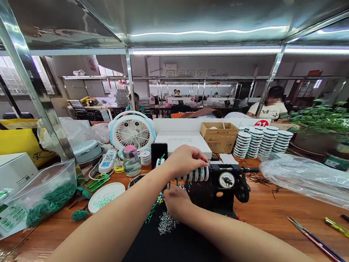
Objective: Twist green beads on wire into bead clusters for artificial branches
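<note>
A black winding machine (pixel 214 190) with a round dial (pixel 227 180) stands ahead of me, carrying a row of white spools (pixel 201 174) with green thread. My left hand (pixel 187 161) reaches over the spools, thumb and fingers drawn together at their right end; what is between them is too small to tell. Below, my right hand (pixel 177 201) is closed in front of the row, its fingertips hidden. Near it on a black mat (pixel 169 249) lie a pile of small silver metal pieces (pixel 168 222), some coloured beads (pixel 159 198) and green thread pieces (pixel 151 213).
Stacked white spools (pixel 256 141), a cardboard box (pixel 219 136) and a fan (pixel 132 131) line the back. Left are a white dish (pixel 106 197) and a bag of green thread (pixel 50 199). Scissors (pixel 313 237) and plastic wrap (pixel 316 179) lie right. A person (pixel 270 108) sits beyond.
</note>
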Motion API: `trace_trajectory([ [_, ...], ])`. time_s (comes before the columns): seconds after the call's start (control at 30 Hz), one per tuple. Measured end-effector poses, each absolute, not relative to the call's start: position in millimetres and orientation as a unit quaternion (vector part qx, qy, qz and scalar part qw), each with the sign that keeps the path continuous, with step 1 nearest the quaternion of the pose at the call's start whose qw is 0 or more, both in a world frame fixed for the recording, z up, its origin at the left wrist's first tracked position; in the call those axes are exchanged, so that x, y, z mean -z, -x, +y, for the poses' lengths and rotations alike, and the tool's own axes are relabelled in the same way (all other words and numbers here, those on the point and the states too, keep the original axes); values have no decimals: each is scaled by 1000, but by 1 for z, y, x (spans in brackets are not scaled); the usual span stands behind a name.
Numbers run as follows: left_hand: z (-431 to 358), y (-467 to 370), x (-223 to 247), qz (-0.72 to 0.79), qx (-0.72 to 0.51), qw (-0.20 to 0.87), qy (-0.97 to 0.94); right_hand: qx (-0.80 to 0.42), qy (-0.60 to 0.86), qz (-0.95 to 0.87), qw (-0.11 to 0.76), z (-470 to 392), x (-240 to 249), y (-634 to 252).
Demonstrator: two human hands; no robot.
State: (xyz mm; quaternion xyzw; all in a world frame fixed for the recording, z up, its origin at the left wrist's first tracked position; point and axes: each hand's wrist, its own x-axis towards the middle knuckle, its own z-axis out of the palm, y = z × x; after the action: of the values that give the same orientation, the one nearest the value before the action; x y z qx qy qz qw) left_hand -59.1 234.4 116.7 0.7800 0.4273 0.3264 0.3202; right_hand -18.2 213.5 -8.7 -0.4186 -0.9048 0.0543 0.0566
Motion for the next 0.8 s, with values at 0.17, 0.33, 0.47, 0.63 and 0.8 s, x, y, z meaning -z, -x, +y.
trace_trajectory([
  [0.17, 234, 60, -117, 422, -329, 323, -781, -45, 410, -909, 54, 213, 10, 15],
  [0.33, 234, 59, -117, 425, -333, 326, -775, -42, 389, -918, 66, 210, 11, 7],
  [0.47, 235, 59, -118, 422, -338, 334, -772, -50, 377, -921, 81, 205, 11, 6],
  [0.63, 233, 59, -119, 419, -340, 340, -770, -71, 344, -929, 118, 177, -6, -20],
  [0.8, 234, 60, -119, 411, -330, 335, -781, -214, 308, -866, 330, 160, -52, -82],
])
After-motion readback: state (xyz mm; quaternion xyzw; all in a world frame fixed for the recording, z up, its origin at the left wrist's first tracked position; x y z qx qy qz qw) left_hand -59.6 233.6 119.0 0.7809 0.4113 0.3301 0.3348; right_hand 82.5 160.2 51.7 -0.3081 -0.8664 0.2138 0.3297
